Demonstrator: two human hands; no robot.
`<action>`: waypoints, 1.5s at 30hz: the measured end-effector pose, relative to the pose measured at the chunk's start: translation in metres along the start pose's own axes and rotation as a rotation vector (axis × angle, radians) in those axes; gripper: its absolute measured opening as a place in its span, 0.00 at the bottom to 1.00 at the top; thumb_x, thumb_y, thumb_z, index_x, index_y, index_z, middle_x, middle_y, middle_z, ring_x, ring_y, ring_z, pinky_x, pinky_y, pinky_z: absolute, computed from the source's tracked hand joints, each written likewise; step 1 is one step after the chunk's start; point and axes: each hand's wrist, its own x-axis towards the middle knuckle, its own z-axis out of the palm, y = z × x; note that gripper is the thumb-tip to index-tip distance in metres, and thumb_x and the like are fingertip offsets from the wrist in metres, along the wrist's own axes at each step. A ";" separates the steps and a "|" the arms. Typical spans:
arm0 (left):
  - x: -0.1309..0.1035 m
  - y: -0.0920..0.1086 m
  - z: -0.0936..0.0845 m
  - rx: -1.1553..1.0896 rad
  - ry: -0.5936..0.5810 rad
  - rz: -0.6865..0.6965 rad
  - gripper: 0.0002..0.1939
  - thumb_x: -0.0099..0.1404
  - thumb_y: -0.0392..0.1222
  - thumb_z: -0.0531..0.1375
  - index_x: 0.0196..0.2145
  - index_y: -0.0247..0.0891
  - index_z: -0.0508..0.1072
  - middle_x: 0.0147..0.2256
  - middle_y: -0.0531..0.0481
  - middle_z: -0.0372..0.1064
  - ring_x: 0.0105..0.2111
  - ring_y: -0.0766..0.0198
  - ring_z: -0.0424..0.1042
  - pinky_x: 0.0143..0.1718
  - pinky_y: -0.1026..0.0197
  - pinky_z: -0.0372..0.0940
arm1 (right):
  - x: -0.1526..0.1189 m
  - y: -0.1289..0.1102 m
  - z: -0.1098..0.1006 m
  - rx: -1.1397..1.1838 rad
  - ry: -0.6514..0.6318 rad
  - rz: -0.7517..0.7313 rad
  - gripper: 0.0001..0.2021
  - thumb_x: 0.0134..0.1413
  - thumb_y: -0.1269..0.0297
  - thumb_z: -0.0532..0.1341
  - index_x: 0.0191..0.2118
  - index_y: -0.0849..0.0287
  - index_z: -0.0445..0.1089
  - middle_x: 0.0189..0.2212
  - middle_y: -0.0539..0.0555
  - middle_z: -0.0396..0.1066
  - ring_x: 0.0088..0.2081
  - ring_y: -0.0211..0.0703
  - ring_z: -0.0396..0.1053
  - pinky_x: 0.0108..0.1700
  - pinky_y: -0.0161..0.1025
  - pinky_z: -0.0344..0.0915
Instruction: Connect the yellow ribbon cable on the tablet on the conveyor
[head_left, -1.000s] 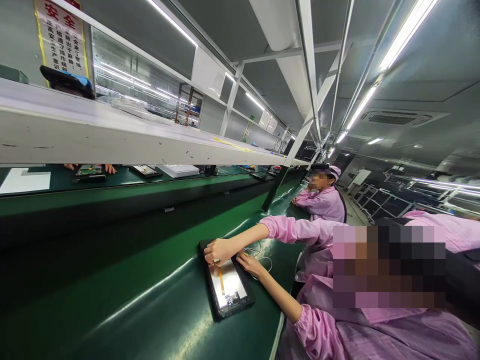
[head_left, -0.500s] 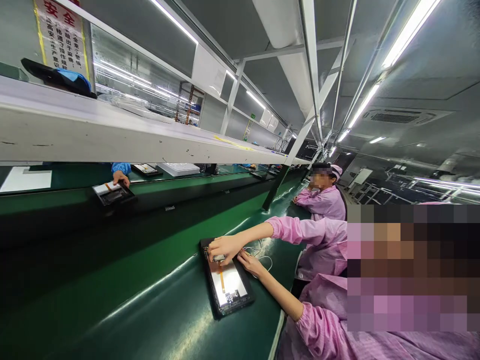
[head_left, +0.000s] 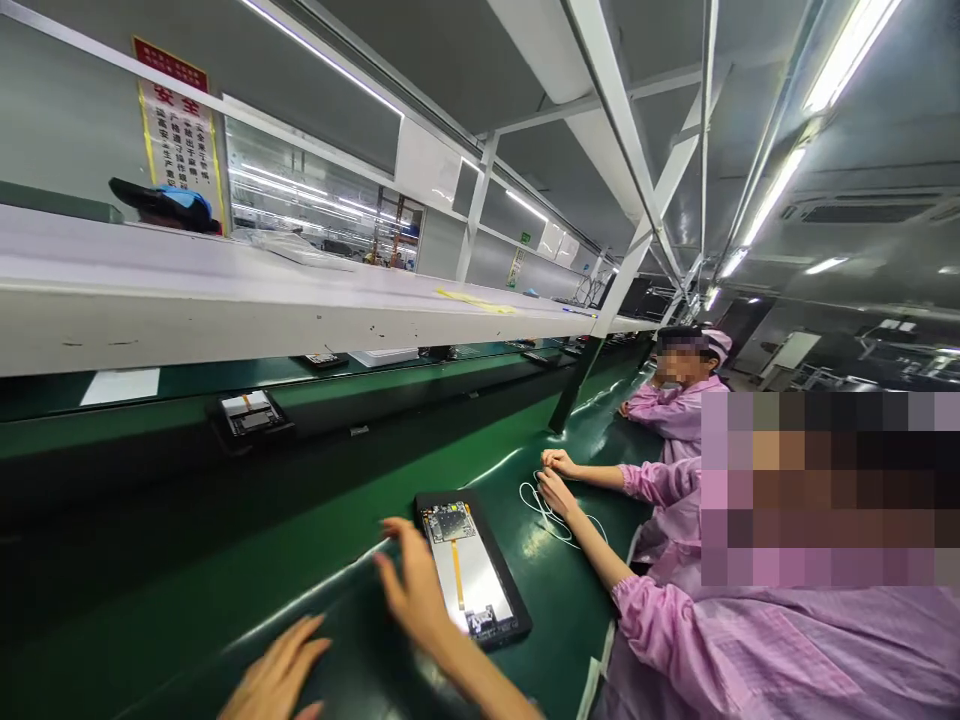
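A black tablet [head_left: 480, 585] lies back-up on the green belt [head_left: 315, 520], showing a silver plate, an orange flex cable [head_left: 456, 575] and a small circuit board [head_left: 448, 522] at its far end. My right hand [head_left: 412, 590] hovers with fingers spread just left of the tablet, at its left edge, and holds nothing. Further left, low over the belt, my left hand [head_left: 277, 670] is open and empty. A co-worker in pink beside me has both hands [head_left: 556, 478] on a white cable [head_left: 551, 518] beyond the tablet.
Another open-backed device [head_left: 251, 415] rests on the far strip of the belt, near a white sheet [head_left: 120, 385]. A long white shelf [head_left: 225, 300] runs overhead with a black and blue object [head_left: 169, 205] on it. A slanted post [head_left: 577, 385] stands on the belt. A second pink-clad person [head_left: 679, 400] sits further down.
The co-worker's hands left the tablet and went to the white cable. Both my hands came into view by the tablet. Across the belt, a blue-sleeved hand set a device down and withdrew.
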 end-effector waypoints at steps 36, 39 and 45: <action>-0.037 0.050 0.013 0.037 -0.042 -0.234 0.34 0.72 0.55 0.60 0.69 0.38 0.63 0.67 0.39 0.63 0.65 0.49 0.67 0.64 0.50 0.68 | 0.039 0.012 0.022 0.227 -1.023 -0.151 0.22 0.63 0.41 0.64 0.33 0.57 0.76 0.36 0.52 0.69 0.44 0.46 0.69 0.50 0.43 0.66; -0.039 0.049 0.014 0.063 0.025 -0.193 0.35 0.74 0.55 0.57 0.72 0.40 0.57 0.66 0.41 0.64 0.64 0.50 0.68 0.62 0.50 0.70 | 0.037 0.013 0.022 0.263 -0.983 -0.131 0.22 0.62 0.41 0.65 0.32 0.57 0.75 0.36 0.52 0.69 0.45 0.47 0.70 0.51 0.43 0.67; -0.035 0.053 0.001 0.133 0.043 -0.151 0.30 0.75 0.55 0.56 0.69 0.40 0.63 0.67 0.41 0.64 0.63 0.48 0.69 0.59 0.48 0.73 | 0.003 0.006 0.003 0.355 -0.686 -0.041 0.15 0.73 0.50 0.54 0.44 0.56 0.67 0.42 0.54 0.72 0.43 0.45 0.72 0.48 0.41 0.68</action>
